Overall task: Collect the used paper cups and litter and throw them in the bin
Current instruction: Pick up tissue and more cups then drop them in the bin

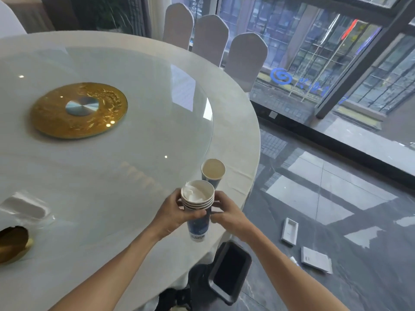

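A stack of several nested paper cups (197, 225), white inside with blue printed sides, is held upright over the table's near edge, with a crumpled white tissue (194, 194) in the top cup. My left hand (174, 215) grips the stack from the left. My right hand (226, 213) holds it from the right, fingers at the rims. One single paper cup (213, 171) stands upright on the table just behind the stack. A dark rectangular bin (231, 271) sits on the floor below the table edge, under my right forearm.
The round white table (242, 122) carries a glass turntable (143, 135) with a gold centre disc (78, 110). A clear plastic wrapper (27, 207) and a gold object (12, 243) lie at the left. White packaging (290, 231) and a paper sheet (316, 259) lie on the floor. Covered chairs (246, 59) stand behind.
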Available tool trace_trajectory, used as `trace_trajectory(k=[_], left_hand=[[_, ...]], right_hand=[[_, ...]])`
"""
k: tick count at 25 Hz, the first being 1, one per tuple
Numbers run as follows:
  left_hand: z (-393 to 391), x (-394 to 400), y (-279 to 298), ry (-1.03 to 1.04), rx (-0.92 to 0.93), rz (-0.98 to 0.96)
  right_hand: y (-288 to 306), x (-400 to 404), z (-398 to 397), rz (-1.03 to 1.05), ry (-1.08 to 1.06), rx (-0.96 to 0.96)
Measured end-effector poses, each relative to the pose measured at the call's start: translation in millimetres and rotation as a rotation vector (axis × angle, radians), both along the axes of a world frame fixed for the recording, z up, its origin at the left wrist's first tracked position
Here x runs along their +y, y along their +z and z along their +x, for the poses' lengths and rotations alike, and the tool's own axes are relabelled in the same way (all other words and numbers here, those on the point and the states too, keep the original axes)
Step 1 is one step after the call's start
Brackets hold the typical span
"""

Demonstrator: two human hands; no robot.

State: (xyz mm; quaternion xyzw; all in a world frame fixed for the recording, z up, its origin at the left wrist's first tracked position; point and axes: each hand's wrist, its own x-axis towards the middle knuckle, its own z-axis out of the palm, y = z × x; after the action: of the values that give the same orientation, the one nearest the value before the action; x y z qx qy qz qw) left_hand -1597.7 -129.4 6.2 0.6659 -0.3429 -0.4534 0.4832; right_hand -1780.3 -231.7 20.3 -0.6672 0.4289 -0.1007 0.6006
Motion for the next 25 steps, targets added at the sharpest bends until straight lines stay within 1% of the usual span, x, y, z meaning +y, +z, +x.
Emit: trace_trajectory(k=[3, 4, 5, 7, 9, 13, 16, 19, 22, 25], left_hand=[[23, -25, -8, 0.077, 0.021, -0.008], [33, -33, -9, 0.102, 0.03, -0.005], [40, -36, -11, 0.129, 0.034, -0.004], [53, -42, -12, 0.187, 0.049, -0.015], [65, -50, -7, 0.226, 0.044, -0.037], [74, -74, 17, 0.322, 0.033, -0.127], [73, -106, 42, 0.387, 0.03, -0.189], [57, -143, 58, 0.336, 0.064, -0.237], [23, -174, 62, 0.185, 0.126, -0.251], [-20, -193, 51, 0.029, 0.129, -0.2]], right_hand=[[-5, -40, 22, -0.174, -0.272, 0.05], [-10, -56, 32, -0.216, -0.322, 0.113], [-15, -67, 41, -0.208, -0.333, 0.173], [-29, -84, 52, -0.175, -0.297, 0.212], [-40, -98, 60, -0.16, -0.285, 0.155], [-42, -107, 60, -0.124, -0.266, 0.054], [-41, -105, 37, -0.152, -0.266, 0.055], [-44, -105, 3, -0.187, -0.258, 0.095], [-34, -106, -26, -0.179, -0.265, 0.113], [-23, -107, -54, -0.171, -0.322, 0.08]])
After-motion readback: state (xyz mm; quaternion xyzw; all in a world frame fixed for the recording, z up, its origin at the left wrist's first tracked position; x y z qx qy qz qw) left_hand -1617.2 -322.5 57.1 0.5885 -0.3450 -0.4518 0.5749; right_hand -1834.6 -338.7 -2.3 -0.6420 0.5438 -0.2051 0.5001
